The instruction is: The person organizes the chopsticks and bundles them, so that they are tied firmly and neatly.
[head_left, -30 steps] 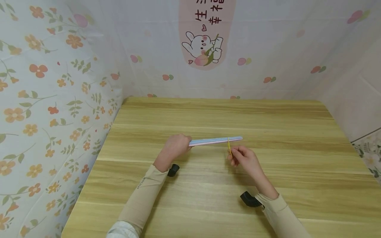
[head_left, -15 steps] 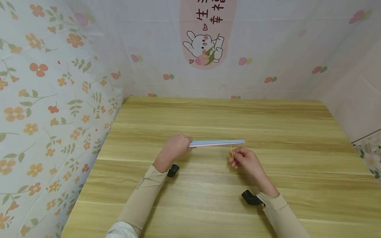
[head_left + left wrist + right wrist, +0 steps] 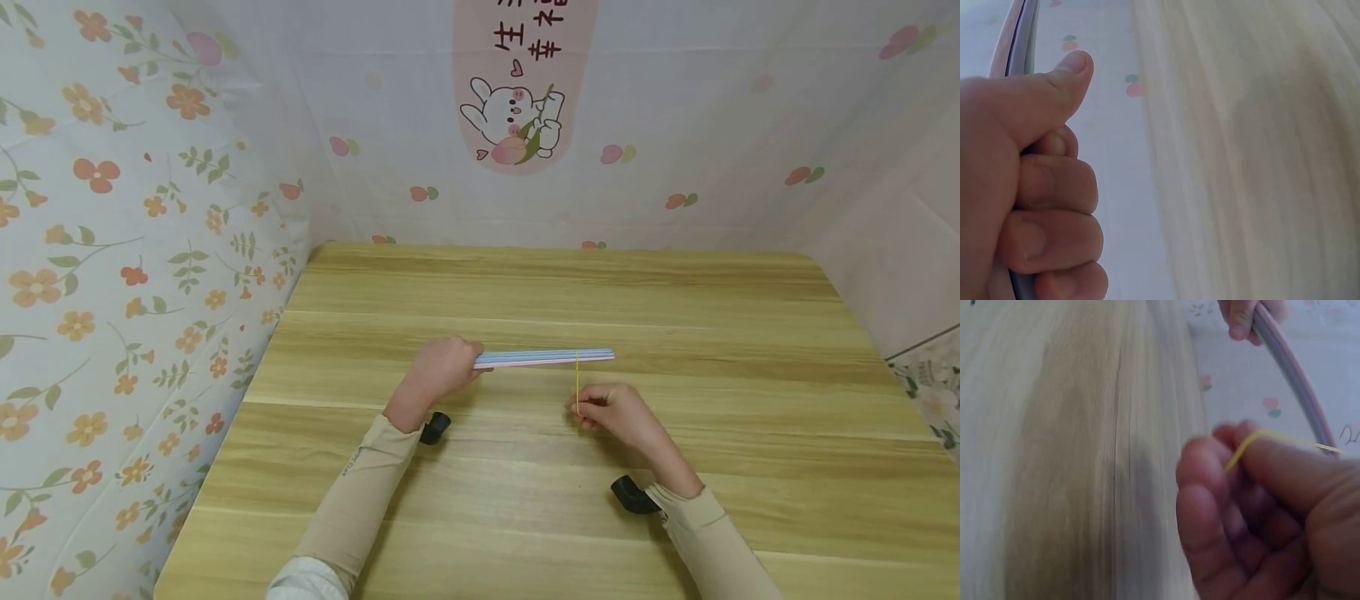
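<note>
My left hand (image 3: 442, 367) grips one end of a bundle of long, thin pastel sticks (image 3: 543, 358), coloured blue, lilac and pink. In the left wrist view its fingers (image 3: 1054, 187) curl round the bundle, and the thumb lies along it. A yellow rubber band (image 3: 577, 379) crosses the bundle near its free right end and stretches down from it. My right hand (image 3: 618, 412) pinches the lower end of the band between thumb and fingertips. In the right wrist view the taut rubber band (image 3: 1285, 436) runs over the thumb towards the bundle (image 3: 1297, 381).
Both hands are over a wood-grain table (image 3: 480, 517). A white printed cloth (image 3: 375, 108) hangs behind it, and a floral cloth (image 3: 112, 333) hangs at the left. Black mounts (image 3: 633, 496) stick out from the wrists.
My right hand has drawn back towards me, and the rubber band now stretches longer from the bundle. The left hand stays nearly still, with the bundle's free end shifting slightly.
</note>
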Available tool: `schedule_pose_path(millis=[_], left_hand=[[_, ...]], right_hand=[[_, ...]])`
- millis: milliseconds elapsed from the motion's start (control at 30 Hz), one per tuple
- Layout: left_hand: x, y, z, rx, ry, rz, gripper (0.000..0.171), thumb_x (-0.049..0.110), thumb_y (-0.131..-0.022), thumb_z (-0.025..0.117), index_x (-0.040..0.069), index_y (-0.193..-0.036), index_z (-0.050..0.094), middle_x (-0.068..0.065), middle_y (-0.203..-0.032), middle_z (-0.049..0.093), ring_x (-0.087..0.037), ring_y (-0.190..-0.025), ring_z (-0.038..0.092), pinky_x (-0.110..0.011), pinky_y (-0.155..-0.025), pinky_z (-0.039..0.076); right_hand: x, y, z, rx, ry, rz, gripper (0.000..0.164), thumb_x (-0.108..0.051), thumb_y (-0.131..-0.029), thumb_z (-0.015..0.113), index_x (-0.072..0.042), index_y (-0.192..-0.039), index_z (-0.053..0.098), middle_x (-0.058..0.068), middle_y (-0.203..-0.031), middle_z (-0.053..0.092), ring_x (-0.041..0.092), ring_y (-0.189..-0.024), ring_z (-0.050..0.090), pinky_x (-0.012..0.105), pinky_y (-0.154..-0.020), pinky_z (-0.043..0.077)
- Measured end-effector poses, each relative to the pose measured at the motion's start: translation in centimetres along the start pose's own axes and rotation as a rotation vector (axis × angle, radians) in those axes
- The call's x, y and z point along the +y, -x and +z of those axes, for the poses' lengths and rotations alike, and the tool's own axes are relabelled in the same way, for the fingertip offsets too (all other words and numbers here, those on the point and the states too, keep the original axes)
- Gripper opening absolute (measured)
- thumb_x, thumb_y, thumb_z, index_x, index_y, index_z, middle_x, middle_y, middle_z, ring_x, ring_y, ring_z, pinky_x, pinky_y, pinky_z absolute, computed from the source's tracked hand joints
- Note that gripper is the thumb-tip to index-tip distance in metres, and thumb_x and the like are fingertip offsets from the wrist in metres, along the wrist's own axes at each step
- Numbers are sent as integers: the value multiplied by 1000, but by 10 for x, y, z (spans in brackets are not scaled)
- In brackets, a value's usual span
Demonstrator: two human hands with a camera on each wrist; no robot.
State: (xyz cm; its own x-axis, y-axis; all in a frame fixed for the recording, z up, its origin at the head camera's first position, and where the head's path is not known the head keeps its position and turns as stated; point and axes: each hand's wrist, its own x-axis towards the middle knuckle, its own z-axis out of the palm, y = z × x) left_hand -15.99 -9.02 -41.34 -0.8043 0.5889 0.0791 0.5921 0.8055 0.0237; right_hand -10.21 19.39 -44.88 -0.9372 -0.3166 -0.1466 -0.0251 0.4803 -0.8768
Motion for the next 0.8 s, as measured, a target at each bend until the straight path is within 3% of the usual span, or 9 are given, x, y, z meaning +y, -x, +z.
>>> schedule_pose_path(millis=[100, 167, 367, 467, 633, 733, 800], left_hand=[[-1, 1, 1, -4, 0, -4, 28, 36, -89, 66, 10, -79, 62, -1, -61, 57, -8, -49, 40, -26, -46, 44], [-1, 1, 3, -18, 6, -14, 29, 37, -89, 66, 10, -79, 62, -1, -60, 57, -8, -49, 40, -26, -46, 44], [-4, 0, 8, -55, 49, -65, 30, 36, -91, 63, 10, -78, 61, -1, -61, 56, -9, -51, 41, -27, -48, 45], [-4, -1, 10, -43, 63, -74, 30, 36, -91, 63, 9, -79, 61, -2, -63, 58, -9, -51, 43, -27, -49, 46], [-4, 0, 10, -11, 79, -82, 30, 34, -92, 63, 7, -80, 61, -3, -64, 59, -10, -50, 43, -28, -47, 46], [-3, 0, 10, -1, 76, -85, 29, 34, -92, 63, 7, -80, 60, -4, -65, 60, -10, -51, 44, -28, -48, 47], [-3, 0, 9, 4, 78, -88, 30, 34, -92, 64, 7, -80, 60, -5, -65, 61, -11, -50, 45, -29, -48, 47]], right_hand=[[-2, 2, 3, -87, -31, -34, 19, -8, -92, 61, 5, -104, 70, 17, -91, 71, 7, -68, 62, 24, -63, 54], [-2, 3, 7, -102, -75, -87, 26, -10, -92, 61, 5, -113, 67, 19, -91, 70, 6, -69, 62, 24, -65, 54], [-3, 2, 18, 8, -200, -366, 49, 1, -92, 57, 5, -138, 43, 20, -81, 67, 10, -72, 66, 29, -66, 56], [-2, 1, 21, 58, -244, -445, 60, 4, -94, 52, -2, -148, 26, 16, -81, 68, 16, -71, 68, 32, -64, 56], [1, 0, 26, 49, -478, -424, 69, -2, -100, 40, -18, -154, 0, 1, -88, 70, 16, -75, 69, 32, -69, 56], [0, 0, 29, 43, -622, -372, 65, -11, -103, 36, -20, -153, -4, -3, -92, 70, 9, -80, 68, 27, -74, 56], [-1, 0, 31, 56, -715, -364, 62, -14, -104, 34, -15, -153, -2, -2, -93, 70, 8, -82, 68, 25, -76, 55]])
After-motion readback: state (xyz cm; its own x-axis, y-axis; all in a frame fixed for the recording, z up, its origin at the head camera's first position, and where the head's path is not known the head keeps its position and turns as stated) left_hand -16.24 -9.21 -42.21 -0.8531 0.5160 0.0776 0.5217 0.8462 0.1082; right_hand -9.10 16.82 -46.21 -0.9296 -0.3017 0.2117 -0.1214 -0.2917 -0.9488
